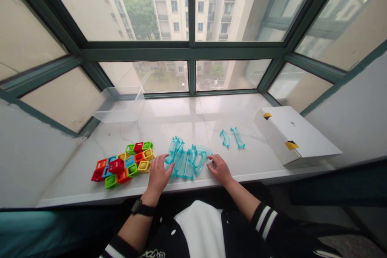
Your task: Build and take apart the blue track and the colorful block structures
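Observation:
Several translucent blue toy track pieces [184, 163] lie clustered on the white sill in front of me, straight and curved ones together. My left hand [159, 174] is at the cluster's left side, fingers apart, its fingertips at the edge of the pieces. On the right side, my right hand [220, 170] has its fingers bent and apart beside a curved track piece [201, 163]. Whether either hand grips a piece is hard to make out. Two more pieces, a curved track piece [225, 138] and a longer track piece [238, 138], lie apart to the right.
Colourful plastic blocks [123, 165] in red, green, yellow, orange and blue sit left of my left hand. A clear plastic bin [121, 107] stands at the back left. A white box [298, 133] with yellow-black tape is at the right. Windows border the sill [169, 109].

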A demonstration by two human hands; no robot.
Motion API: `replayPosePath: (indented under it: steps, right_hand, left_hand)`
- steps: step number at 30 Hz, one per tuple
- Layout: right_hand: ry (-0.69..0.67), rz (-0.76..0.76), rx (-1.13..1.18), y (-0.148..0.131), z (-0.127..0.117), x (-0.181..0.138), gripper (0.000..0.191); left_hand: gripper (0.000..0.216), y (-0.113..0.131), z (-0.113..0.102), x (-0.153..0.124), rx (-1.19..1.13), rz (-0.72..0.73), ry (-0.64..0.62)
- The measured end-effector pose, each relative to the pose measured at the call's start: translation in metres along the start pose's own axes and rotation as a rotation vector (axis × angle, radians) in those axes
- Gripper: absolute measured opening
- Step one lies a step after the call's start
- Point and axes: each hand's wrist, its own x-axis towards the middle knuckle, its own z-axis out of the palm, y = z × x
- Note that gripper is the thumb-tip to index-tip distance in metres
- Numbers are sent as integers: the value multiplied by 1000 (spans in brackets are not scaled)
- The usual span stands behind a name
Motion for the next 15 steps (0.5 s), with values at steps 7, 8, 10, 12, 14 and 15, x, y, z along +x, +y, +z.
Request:
replayPosePath:
  steps: [7, 8, 10, 12, 14, 15]
  right_hand:
    - [4, 0, -15, 6, 1, -1, 28]
    - [3, -2, -15, 6, 1, -1, 28]
    - [2, 1, -12, 5, 1, -1, 27]
    - [-1, 9, -10, 4, 1, 0, 27]
    - [-3, 15, -16, 4, 0, 0, 27]
    - [-3, 15, -19, 4, 0, 0, 27]
  left_hand:
    - [40, -9, 12, 3, 84, -46, -76]
    - [40, -9, 12, 4, 75, -53, -84]
    - [39, -9, 10, 7, 44, -76, -88]
    - [38, -9, 7, 10, -1, -112, -90]
    - [39, -9, 3, 12, -57, -163, -98]
    - [41, -9, 2, 13, -88, -195, -103]
